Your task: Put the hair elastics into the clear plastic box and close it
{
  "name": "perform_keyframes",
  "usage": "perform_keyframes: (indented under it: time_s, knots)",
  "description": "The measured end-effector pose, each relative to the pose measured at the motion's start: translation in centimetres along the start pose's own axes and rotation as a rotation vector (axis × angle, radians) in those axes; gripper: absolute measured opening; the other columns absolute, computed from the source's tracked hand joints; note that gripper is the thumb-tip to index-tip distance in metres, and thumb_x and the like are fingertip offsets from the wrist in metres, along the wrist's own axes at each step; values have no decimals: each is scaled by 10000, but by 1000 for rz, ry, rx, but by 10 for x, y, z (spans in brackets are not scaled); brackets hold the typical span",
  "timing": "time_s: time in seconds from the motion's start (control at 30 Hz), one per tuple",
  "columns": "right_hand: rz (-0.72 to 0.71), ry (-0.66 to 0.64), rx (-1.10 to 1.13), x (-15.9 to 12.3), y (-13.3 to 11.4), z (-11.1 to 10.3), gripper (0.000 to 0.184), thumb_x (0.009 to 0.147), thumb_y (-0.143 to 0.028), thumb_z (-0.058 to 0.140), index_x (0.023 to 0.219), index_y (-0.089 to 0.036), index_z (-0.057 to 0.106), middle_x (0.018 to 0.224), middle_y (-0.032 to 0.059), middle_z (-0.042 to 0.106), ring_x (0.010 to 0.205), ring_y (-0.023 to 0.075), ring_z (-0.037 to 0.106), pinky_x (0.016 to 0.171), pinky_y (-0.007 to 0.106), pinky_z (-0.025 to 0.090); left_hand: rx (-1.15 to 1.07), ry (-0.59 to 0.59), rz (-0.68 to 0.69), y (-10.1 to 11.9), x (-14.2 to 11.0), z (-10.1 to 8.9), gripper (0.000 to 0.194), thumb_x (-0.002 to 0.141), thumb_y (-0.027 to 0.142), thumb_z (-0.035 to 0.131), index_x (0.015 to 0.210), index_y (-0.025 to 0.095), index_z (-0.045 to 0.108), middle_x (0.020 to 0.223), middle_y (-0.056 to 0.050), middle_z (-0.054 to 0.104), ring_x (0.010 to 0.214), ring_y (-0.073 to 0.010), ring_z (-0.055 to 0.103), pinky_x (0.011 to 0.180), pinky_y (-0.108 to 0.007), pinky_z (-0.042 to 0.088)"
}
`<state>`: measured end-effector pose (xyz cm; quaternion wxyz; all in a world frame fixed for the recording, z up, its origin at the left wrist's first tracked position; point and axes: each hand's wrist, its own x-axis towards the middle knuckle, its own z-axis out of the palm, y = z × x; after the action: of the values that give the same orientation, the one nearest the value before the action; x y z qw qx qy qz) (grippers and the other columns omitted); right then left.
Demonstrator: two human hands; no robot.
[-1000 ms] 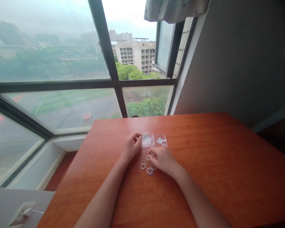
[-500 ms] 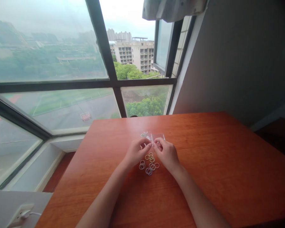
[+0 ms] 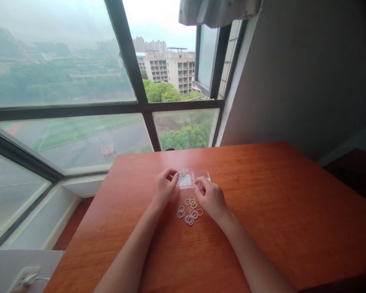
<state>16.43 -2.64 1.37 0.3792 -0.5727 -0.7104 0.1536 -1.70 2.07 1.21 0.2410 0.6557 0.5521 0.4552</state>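
Box: small, rectangular, clear colourless plastic tray point(image 3: 186, 183), see-through walls, bright glare on the floor of it; lies open on the table, ahead of the person, between the two hands.
Box contents: small pale-green rings point(image 3: 182, 174), bunched in the far left corner; finer detail too small to read.
Lid: flat, clear plastic panel point(image 3: 205, 176), lying to the right of the tray, partly hidden by the right hand.
Yellow cluster: thin, round, pale-yellow bands point(image 3: 193, 203), overlapping, nearest the box of the loose groups.
Left cluster: thin, round, whitish bands point(image 3: 181, 211), overlapping.
Near cluster: thin, round, lilac-grey bands point(image 3: 189, 220), closely overlapped, closest to the person.
Right cluster: thin, round, pale pinkish-white bands point(image 3: 195, 213), running rightward in a short row.
Left hand: bare left hand point(image 3: 165, 188) at the tray's left wall; fingers curled, narrow gap to the thumb; cannot tell whether they grip the wall.
Right hand: bare right hand point(image 3: 210, 194) over the lid's near left part; fingers bent, tips close together; cannot tell whether anything sits between them.
Table: glossy reddish-brown wood-grain table point(image 3: 271, 211), beside a dark-framed window point(image 3: 144, 106).
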Motion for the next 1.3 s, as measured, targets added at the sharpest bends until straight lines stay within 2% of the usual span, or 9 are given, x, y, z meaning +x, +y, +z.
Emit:
perform_keyframes:
  time_s: [0.27,0.53,0.77,1.03,1.3]
  knots:
    - [-3,-33,-33,-2,-2,-1,99,824,-231,529,821,-227,628,562,-37,543,552,128,520,573,216,332,41,-20,26,-13,3,7,207,836,344,575,920,173,655,779,-24,664,599,-121,582,589,-233,468]
    - [5,-39,-24,0,-3,-4,112,835,-233,517,846,-228,629,579,-33,563,555,131,523,579,218,339,33,-25,22,-13,1,3,185,831,328,576,887,174,664,790,-26,673,601,-122,593,580,-235,478]
    - [-15,-25,-40,-1,-3,-5,91,805,-224,546,756,-215,623,574,-32,560,554,122,508,580,217,332,20,-40,20,-9,0,1,181,828,318,581,878,168,669,803,-31,679,619,-123,603,583,-232,477]
    - [56,-46,-47,1,0,-3,127,809,-191,515,873,-226,620,575,-45,549,534,125,495,545,222,304,18,-40,19,-4,-3,-4,174,833,308,577,885,171,671,799,-35,683,634,-127,601,573,-234,471]
    - [55,-141,-82,3,5,-5,165,768,-138,518,851,-227,629,629,-25,596,590,135,530,561,221,316,29,-39,33,-5,-4,-6,163,834,299,572,883,180,672,801,-33,687,642,-129,609,567,-230,469]
